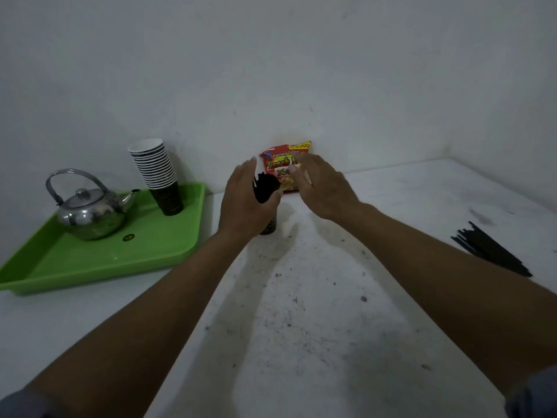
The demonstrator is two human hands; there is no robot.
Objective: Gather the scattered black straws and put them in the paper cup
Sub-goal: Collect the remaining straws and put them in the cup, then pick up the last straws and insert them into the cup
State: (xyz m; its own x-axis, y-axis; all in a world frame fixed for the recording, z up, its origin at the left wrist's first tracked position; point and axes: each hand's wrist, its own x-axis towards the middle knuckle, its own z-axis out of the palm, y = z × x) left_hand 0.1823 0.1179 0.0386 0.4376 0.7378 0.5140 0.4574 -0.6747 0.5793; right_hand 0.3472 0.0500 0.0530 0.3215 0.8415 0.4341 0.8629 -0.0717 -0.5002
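Observation:
A dark paper cup point(269, 227) stands on the white table, mostly hidden behind my left hand point(245, 200). A bundle of black straws point(265, 187) sticks up out of it. My left hand wraps around the cup and the lower part of the straws. My right hand point(319, 188) hovers just right of the straws with its fingers spread, holding nothing. Another bunch of black straws point(491, 250) lies flat on the table at the far right.
A green tray point(99, 260) at the left holds a steel kettle point(90, 209) and a stack of paper cups point(158, 173). A red snack packet point(286, 164) leans against the wall behind my hands. The wall runs close behind the table.

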